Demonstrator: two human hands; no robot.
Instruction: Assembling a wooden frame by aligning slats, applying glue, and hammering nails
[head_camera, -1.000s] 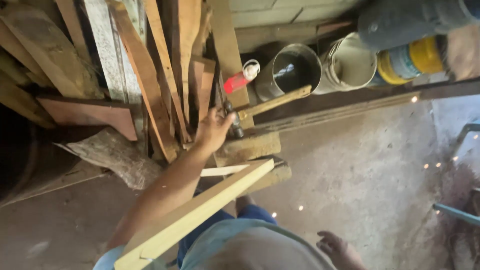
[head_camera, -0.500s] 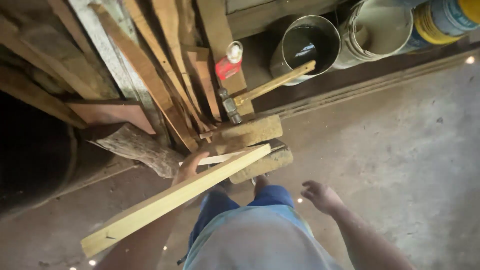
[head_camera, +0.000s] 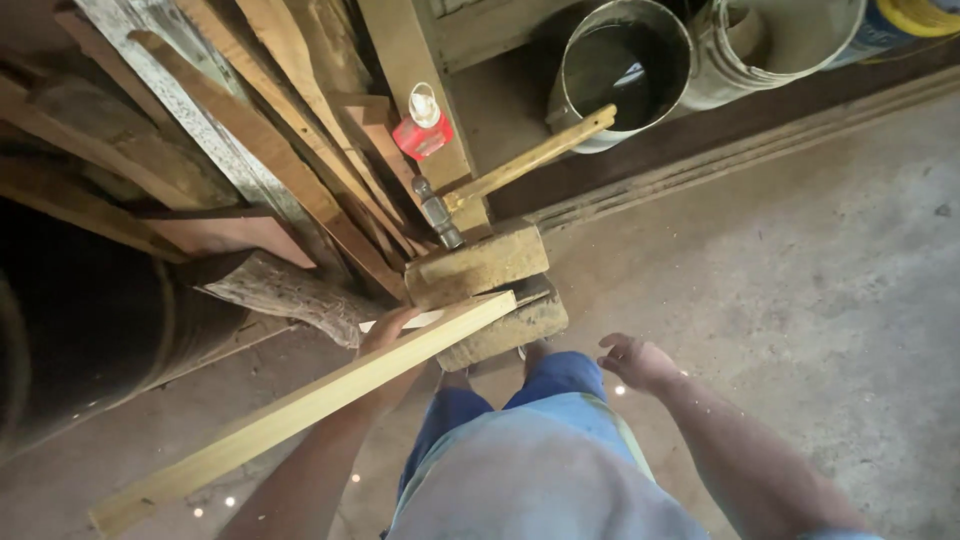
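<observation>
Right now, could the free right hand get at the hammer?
Probably yes: the right hand is open and holds nothing, and the hammer lies uncovered on the wood block ahead.

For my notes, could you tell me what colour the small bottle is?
Red bottle with a clear cap, in the head view.

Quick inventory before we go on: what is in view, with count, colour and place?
wooden strip: one, pale yellow, slanting lower left to centre, held by left hand
wood blocks: two, tan, stacked at centre
hammer: one, wooden handle, steel head, on upper block
bottle: one, red with clear cap, among planks
planks: many, brown, leaning upper left
buckets: two shown clearly, grey and off-white, top
concrete floor: grey, right
left hand: grips strip
right hand: empty, open
</observation>
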